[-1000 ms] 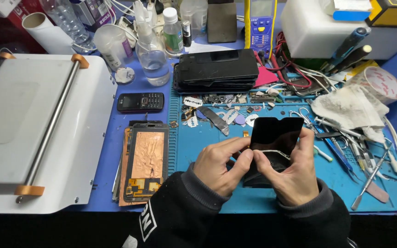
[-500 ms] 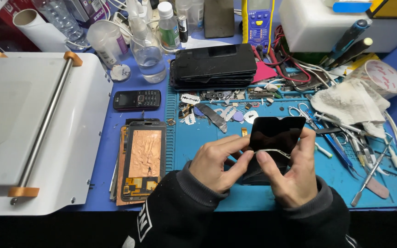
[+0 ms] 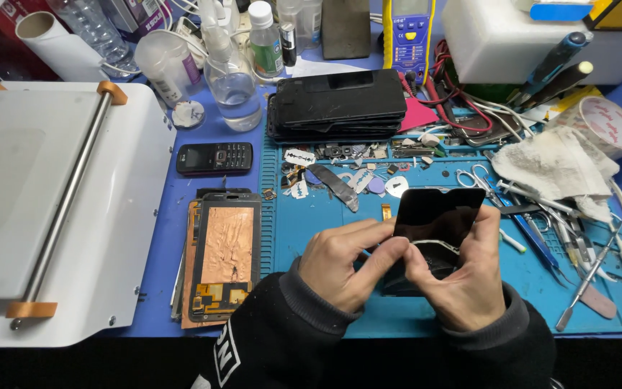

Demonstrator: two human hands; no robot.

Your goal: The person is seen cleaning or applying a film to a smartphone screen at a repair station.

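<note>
Hands barely shifted; cluttered blue mat, white machine.

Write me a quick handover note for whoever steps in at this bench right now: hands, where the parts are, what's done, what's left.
Left hand: grip pinched on the lower edge of the black glossy phone screen panel.
Right hand: holds the same panel from the right side, thumb by a thin pale strip lifting off its lower edge.
Panel is held above the blue work mat.
Copper-backed phone frame lies to the left on the mat edge; stack of black panels sits behind.
Done: the strip is partly lifted. Left: the rest probably needs peeling.
</note>
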